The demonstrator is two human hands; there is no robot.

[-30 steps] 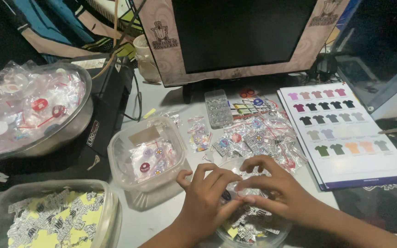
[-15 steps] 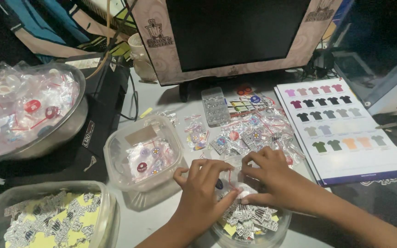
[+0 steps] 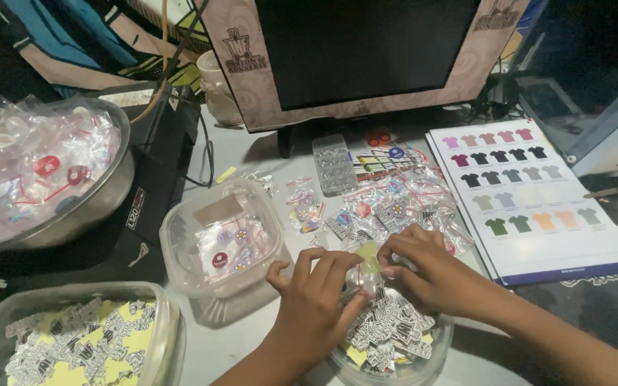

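Left hand (image 3: 316, 297): we are pinching the small clear bag (image 3: 363, 275) so it stays up.
Right hand (image 3: 423, 264): grip pinching the bag's top at 3 o'clock.
Bowl (image 3: 423, 357): sitting just under, at 6 o'clock.

A small clear plastic bag (image 3: 363, 275) with a red strip at its mouth is pinched between both hands; something yellow shows inside; it hangs just above a clear bowl (image 3: 423, 357) full of black-and-white stickers.
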